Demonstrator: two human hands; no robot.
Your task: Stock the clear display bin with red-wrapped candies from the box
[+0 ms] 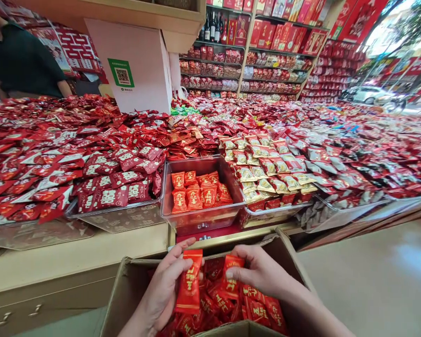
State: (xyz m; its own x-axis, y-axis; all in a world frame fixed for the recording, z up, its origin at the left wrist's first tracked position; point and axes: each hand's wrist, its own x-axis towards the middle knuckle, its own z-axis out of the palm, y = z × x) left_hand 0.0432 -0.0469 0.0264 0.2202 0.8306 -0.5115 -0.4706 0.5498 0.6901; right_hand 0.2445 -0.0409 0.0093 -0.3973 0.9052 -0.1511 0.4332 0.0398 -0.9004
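My left hand (164, 285) grips a shiny red candy packet (189, 285) with gold characters, its thumb lying across the upper part. Another red packet of the same kind (233, 278) is pinched between thumb and fingers of my right hand (256, 271). Both hands are over an opened cardboard box (115, 290), where many such packets (257, 311) lie loose. Just beyond the box stands a clear plastic bin (203, 217), partly filled with upright rows of red packets (192, 194).
Bins of maroon packets (108, 196) and cream-and-red packets (263, 164) flank the middle bin. Heaps of wrapped sweets spread across the counter. A white box with a QR code (140, 65) stands behind. A person in a dark shirt (24, 61) is at the far left.
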